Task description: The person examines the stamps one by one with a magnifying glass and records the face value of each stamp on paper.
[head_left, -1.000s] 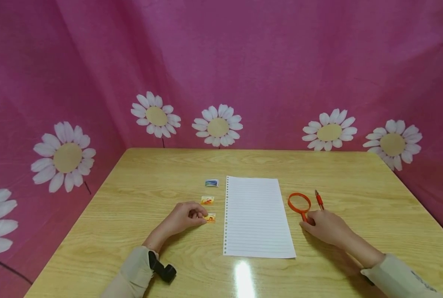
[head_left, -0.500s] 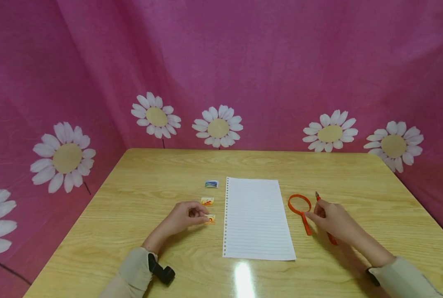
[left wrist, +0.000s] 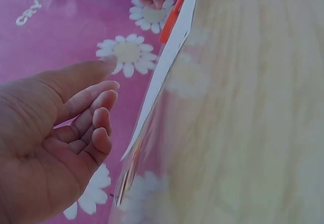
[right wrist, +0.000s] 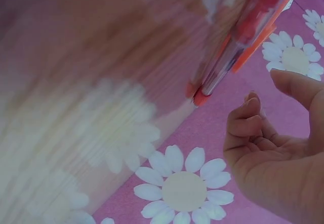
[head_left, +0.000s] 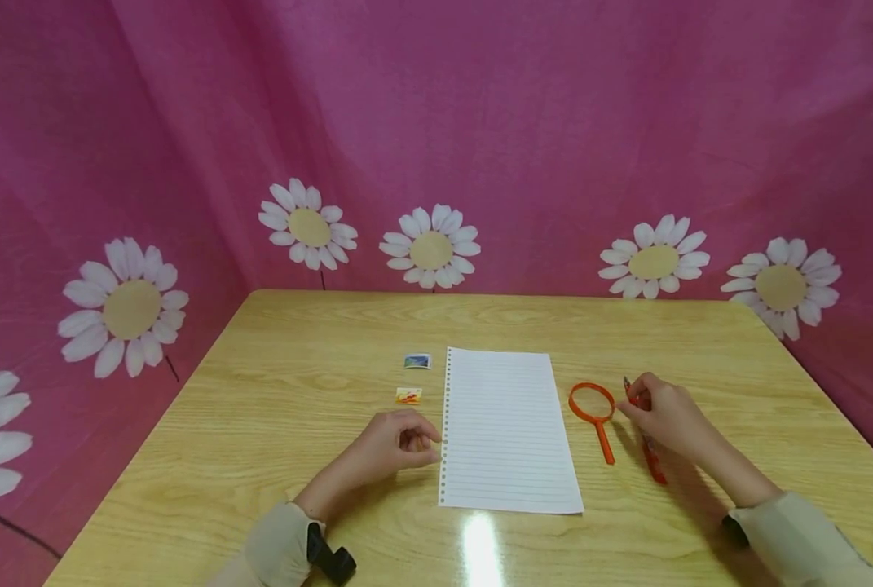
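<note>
My left hand hovers by the left edge of the lined paper, fingers loosely curled, thumb apart from the index finger. A bit of orange shows between its fingers; the lowest card is otherwise hidden. In the left wrist view nothing is seen in the left hand. The right hand is over the red pen, close to the red magnifying glass. Its thumb and fingers stand apart in the right wrist view, where the hand is clear of the pen.
A blue card and a yellow card lie in a column left of the paper. The wooden table is backed by a pink curtain with daisies.
My left hand has shifted right, from the lowest card to the paper's edge. The right hand has moved off the magnifying glass handle and up along the pen; the glass stays in place.
</note>
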`<action>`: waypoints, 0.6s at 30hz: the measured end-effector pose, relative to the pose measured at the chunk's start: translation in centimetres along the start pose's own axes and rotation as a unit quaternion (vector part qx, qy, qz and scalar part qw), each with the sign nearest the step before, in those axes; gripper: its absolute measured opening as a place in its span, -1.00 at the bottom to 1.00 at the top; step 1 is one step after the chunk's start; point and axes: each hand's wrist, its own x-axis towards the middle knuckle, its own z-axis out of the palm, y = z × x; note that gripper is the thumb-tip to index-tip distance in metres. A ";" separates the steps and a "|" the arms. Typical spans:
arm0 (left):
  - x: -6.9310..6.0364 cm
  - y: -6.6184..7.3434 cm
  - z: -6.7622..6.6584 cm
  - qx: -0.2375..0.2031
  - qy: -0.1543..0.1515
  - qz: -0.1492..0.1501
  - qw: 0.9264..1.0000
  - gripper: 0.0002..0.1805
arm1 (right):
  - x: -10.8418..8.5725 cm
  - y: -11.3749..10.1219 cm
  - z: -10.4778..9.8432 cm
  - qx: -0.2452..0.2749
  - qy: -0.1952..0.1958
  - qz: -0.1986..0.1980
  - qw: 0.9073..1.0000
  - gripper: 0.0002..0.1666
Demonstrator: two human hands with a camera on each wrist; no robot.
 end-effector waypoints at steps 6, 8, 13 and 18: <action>-0.3 1.2 0.9 0.013 -0.019 -0.003 1.000 -0.77 | 1.0 1.0 -0.1 -0.006 0.010 0.001 1.000 -0.69; -0.3 1.4 1.2 0.026 -0.022 0.002 0.999 -0.77 | 1.3 1.3 -0.1 -0.008 0.010 0.002 1.000 -0.68; -0.5 1.7 1.8 0.058 -0.035 0.005 0.998 -0.79 | 1.8 1.9 -0.1 -0.012 0.000 0.014 1.000 -0.63; -0.6 1.9 2.2 0.085 -0.053 -0.001 0.995 -0.80 | 2.2 2.2 -0.1 -0.014 -0.018 0.028 0.999 -0.61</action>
